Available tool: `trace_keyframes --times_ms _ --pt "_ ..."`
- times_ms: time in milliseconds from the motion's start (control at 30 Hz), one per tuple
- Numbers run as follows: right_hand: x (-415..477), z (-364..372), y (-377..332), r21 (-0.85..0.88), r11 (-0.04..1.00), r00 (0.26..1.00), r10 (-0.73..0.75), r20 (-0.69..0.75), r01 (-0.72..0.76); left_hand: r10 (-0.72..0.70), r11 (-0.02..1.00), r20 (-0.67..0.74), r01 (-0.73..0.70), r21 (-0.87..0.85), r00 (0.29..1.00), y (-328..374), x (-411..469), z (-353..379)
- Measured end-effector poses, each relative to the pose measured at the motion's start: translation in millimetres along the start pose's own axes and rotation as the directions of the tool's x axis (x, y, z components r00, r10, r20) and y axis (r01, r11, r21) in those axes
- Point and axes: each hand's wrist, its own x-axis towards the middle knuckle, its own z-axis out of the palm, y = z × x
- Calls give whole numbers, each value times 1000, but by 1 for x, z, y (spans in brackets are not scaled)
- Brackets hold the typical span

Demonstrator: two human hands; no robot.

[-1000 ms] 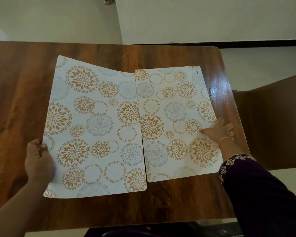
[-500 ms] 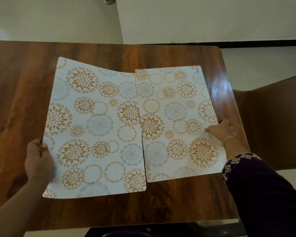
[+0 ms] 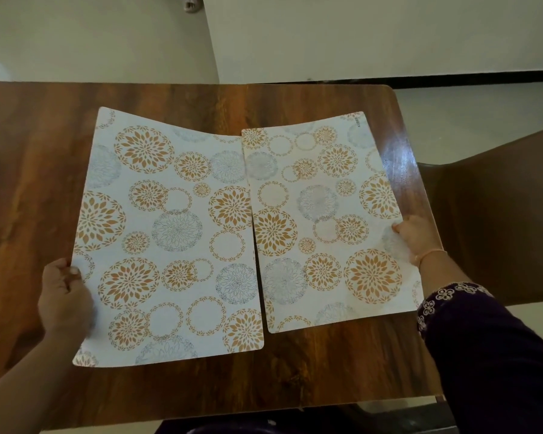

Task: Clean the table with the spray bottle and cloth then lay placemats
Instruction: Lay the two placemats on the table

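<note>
Left hand (image 3: 65, 297) closed on the outer edge of the left placemat (image 3: 170, 239), thumb on top, fingers apparently curled under; that edge looks slightly lifted off the table (image 3: 342, 368). Right hand (image 3: 416, 238) at the outer edge of the right placemat (image 3: 326, 223), fingertips on the printed face near the edge. Cannot tell whether it pinches the mat or only presses it flat.

Inward of both grips: the two mats lie side by side on the wood. Their inner long edges run close together, touching or slightly overlapped at the far end, a thin wedge of wood showing at the near end. Left mat's near edge sits closer to the person than the right mat's.

Beyond the grips: far corners of both mats, then bare table to its far edge. Right mat's outer edge lies near the table's right edge. No spray bottle or cloth in view.

Judgement: laying step, in the squaring-up stage. To finish well, slide rather than lift, level the near edges with each other and parallel to the table front, even out the centre gap, keep the right mat fully on the wood, then press both flat before letting go.
</note>
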Motion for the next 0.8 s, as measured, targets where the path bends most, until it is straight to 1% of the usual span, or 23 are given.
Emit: trace_keyframes --times_ms 100,233,333,467,567,700,767,800 --pt "-13 -8 -5 -36 999 1000 -5 -19 4 15 1000 -3 -15 -16 1000 3 -1 0" --pt "-9 -12 1 -5 1000 1000 -12 -4 12 27 999 3 -27 -31 1000 3 -1 2" --pt "-5 -12 0 -70 997 1000 -28 9 29 28 999 12 -28 -35 1000 4 0 4" --pt "-2 -16 1 -111 993 999 -43 16 45 32 999 14 -31 -36 999 3 1 4" --pt "1 -20 4 -68 997 999 -20 26 21 27 999 14 -27 -42 1000 5 2 4" --pt "-4 -18 9 54 999 1000 6 31 -7 42 997 -4 -42 -58 999 11 0 4" --pt "-10 -13 10 117 993 1000 -15 -11 16 37 996 -11 -38 -80 999 13 1 5" --pt "-14 -10 9 56 998 997 -31 -67 35 35 996 -12 -36 -88 999 12 1 5"
